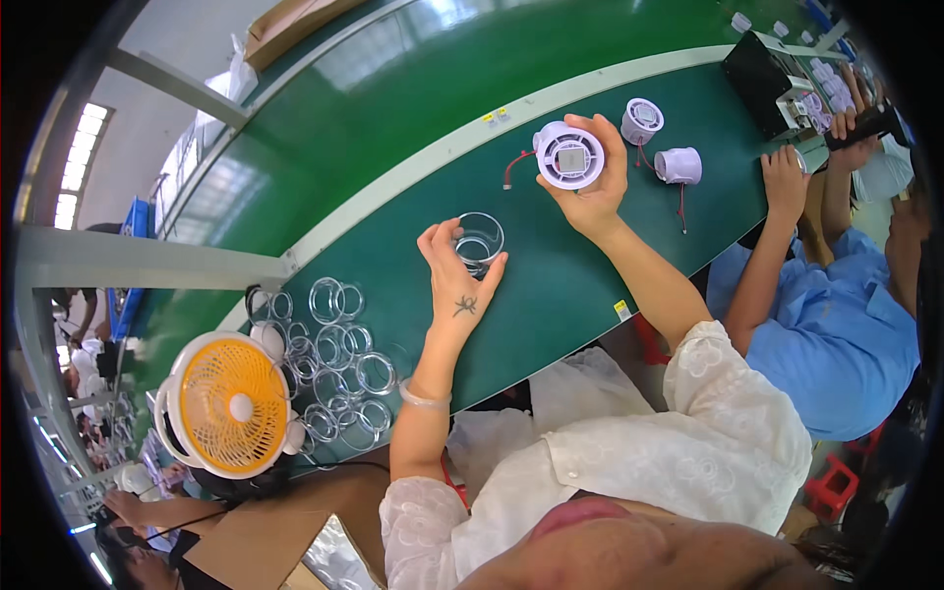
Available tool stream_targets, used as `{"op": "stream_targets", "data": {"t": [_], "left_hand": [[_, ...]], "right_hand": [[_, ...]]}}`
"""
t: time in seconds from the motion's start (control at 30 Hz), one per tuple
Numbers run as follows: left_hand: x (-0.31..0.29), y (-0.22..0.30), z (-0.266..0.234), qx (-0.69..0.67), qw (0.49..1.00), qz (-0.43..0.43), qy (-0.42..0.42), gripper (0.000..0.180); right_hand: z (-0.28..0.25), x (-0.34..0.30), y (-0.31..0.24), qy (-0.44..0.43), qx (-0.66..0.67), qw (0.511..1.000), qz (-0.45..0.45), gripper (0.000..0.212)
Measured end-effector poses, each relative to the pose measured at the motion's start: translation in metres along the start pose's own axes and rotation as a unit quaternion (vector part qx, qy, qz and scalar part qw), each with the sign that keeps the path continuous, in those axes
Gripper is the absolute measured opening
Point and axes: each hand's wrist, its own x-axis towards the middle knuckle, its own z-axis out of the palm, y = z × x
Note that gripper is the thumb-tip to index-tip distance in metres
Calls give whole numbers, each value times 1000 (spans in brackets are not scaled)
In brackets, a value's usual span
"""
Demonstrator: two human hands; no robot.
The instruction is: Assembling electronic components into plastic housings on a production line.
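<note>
My left hand grips a clear round cup just above the green bench, thumb and fingers curled around its wall. Up and to the right, my right hand is closed around a white cylindrical motor housing. Its round slotted end, with a pale square in the centre, faces me, and a short red lead with a small plug hangs from its left side. Beyond that hand stands a similar white housing. Another white housing lies on its side with its red lead trailing toward the bench edge.
Several clear cups crowd the bench at left, beside a white fan with a yellow grille. A cardboard box sits at lower left. To the right, a co-worker in blue works near a black machine. A pale rail borders the far side.
</note>
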Motion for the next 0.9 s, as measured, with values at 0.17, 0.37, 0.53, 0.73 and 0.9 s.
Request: {"op": "stream_targets", "data": {"t": [0.17, 0.37, 0.53, 0.73, 0.9], "left_hand": [[1, -1, 0, -14, 1000, -1, -3, 67], [-1, -9, 1, -151, 987, -24, 59, 68], [-2, -14, -1, -196, 979, -50, 32, 58], [1, -9, 0, -198, 978, -48, 45, 56], [2, -11, -6, -158, 986, -46, 29, 41]], "right_hand": [[-1, 0, 0, -1, -9, 1000, 29, 76], [-13, 3, 16, -34, 630, 567, 530, 49], [-6, -7, 12, -74, 647, 475, 592, 49], [-6, -11, 14, -81, 637, 423, 640, 49], [1, -2, 4, -46, 569, 480, 666, 43]]}}
